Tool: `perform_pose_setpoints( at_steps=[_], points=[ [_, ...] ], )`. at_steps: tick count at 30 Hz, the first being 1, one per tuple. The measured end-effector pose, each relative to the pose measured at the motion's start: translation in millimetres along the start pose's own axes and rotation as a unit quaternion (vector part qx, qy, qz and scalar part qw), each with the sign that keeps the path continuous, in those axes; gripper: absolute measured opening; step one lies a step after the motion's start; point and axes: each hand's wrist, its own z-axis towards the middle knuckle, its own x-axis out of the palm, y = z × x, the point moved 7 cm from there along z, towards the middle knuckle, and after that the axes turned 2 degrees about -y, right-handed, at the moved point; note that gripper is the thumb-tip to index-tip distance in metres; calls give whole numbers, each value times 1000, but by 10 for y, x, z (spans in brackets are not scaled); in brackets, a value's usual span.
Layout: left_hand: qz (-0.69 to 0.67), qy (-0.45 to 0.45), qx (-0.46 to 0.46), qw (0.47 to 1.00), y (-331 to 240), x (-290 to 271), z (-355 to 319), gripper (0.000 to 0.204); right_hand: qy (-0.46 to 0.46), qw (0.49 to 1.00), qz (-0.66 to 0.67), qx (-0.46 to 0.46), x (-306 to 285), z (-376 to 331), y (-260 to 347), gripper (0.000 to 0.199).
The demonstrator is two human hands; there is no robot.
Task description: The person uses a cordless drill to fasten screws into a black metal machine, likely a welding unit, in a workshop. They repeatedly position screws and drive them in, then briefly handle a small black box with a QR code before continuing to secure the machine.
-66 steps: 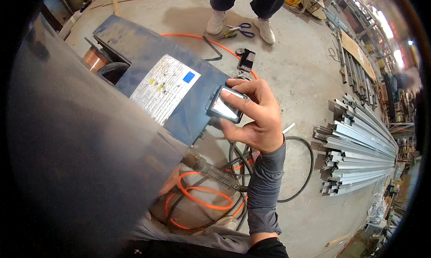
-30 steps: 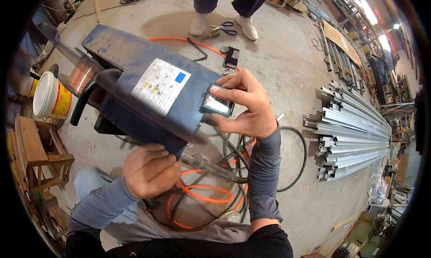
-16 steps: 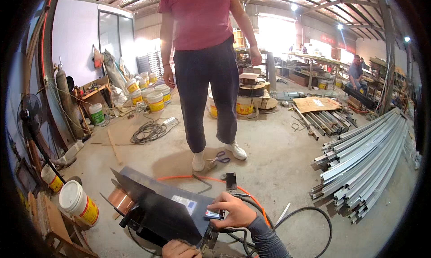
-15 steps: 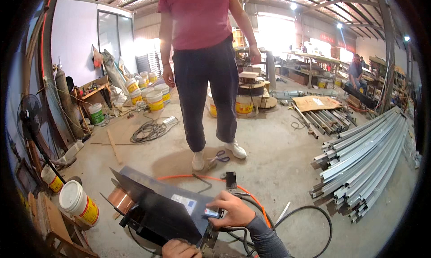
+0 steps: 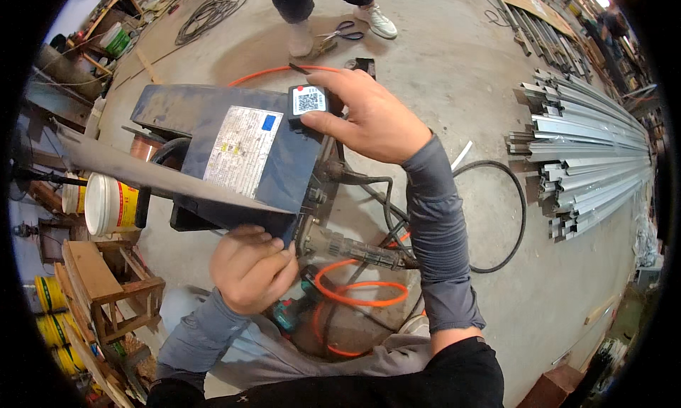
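A dark blue welding wire feeder with a white label sheet stands on the floor before me. Its side cover is swung out, and a copper wire spool shows behind it. My right hand grips a small black box between thumb and fingers, at the feeder's upper right corner. The box has a white label with a square code and a red dot. My left hand is closed at the feeder's lower edge, beside the cover; what its fingers pinch is hidden. A cable connector plugs in nearby.
An orange hose and a black cable loop across the floor. Near my legs lies a teal power drill. Metal profiles are stacked right. A wooden stool and buckets stand left. A person's shoes and scissors are ahead.
The view has tipped down toward the feeder, so the standing person shows only from the lower legs. My right hand still holds the black box at the feeder; my left hand stays by its lower edge.
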Motion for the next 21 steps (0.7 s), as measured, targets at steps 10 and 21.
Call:
perform_pose_setpoints(
  at_steps=[10, 21],
  points=[
    [0, 24, -12, 1000, -42, 14, -157, 27, -2, 937, 227, 265, 272, -60, -293, 51],
    [-1, 45, 22, 999, -92, 7, -27, 30, -184, 900, 291, 269, 573, -198, -268, 39]
  ],
)
